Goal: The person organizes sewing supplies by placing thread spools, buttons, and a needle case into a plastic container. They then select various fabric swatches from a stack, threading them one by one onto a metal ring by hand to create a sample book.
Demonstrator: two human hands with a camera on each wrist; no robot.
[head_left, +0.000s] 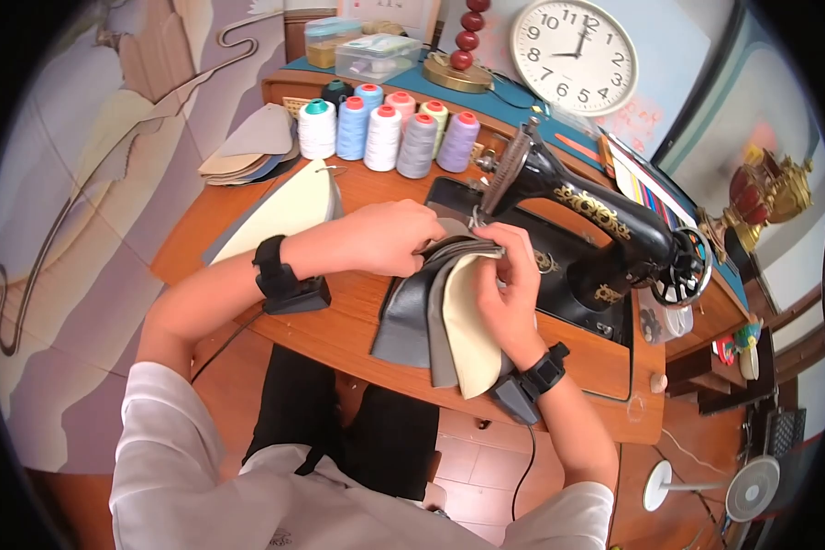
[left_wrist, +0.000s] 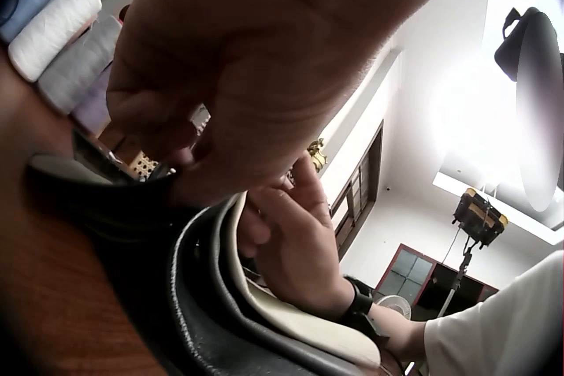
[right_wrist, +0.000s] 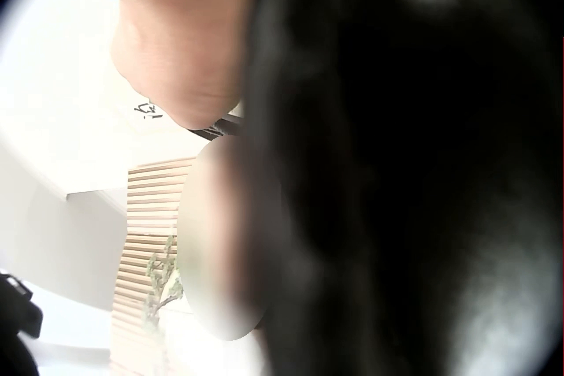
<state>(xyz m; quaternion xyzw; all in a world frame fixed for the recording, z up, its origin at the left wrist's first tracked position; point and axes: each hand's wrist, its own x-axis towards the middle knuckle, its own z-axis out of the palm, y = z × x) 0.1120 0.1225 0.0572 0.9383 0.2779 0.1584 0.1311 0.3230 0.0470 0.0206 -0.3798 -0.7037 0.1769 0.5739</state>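
Note:
A bundle of layered leather-like pieces, with a cream piece [head_left: 467, 325], a grey one and a dark one [head_left: 403, 321], hangs over the table's front edge. My left hand [head_left: 385, 236] pinches the bundle's top edge from the left. On the right side my right hand [head_left: 511, 289] grips the same top edge, thumb on the near side and fingers behind. The left wrist view shows the curved layers [left_wrist: 220, 288] between the left hand [left_wrist: 238, 67] and the right hand [left_wrist: 295, 239]. Dark material fills much of the right wrist view, hiding the fingertips.
A black sewing machine [head_left: 605, 215] stands right of the hands. Thread cones [head_left: 415, 147] stand behind them. A cream and grey stack [head_left: 280, 215] lies at the left, with more cut pieces [head_left: 252, 147] beyond it. A clock [head_left: 573, 57] is at the back.

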